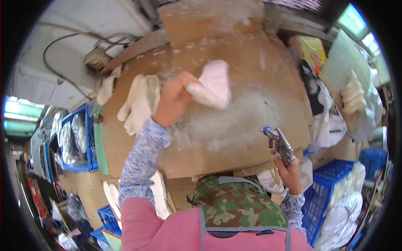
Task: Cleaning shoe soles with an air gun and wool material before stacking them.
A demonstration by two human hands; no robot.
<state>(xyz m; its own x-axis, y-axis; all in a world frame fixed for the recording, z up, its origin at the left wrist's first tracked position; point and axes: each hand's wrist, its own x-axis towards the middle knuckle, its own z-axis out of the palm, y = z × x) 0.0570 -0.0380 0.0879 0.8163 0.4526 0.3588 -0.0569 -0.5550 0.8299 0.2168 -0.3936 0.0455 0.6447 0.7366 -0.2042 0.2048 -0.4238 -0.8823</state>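
Note:
My left hand (173, 100), slightly blurred, is raised over the cardboard-covered table (201, 157). Its fingers are closed on one end of a soft white insole-shaped piece (217, 81), which bends and sticks out to the right. At the table's right front edge, my right hand (290, 175) grips a metal spray gun (282, 146) with a blue front end. The nozzle points up and left, apart from the white piece. Several similar pale pieces (142, 104) lie overlapping on the table, left of my left hand.
White residue (230, 121) coats the middle of the cardboard. Blue crates stand at left (91, 142) and right (324, 180), beside white bags (339, 221). A yellow container (312, 48) with a yellow hose (328, 81) sits at the back right. More white pieces (159, 194) lie below the left forearm.

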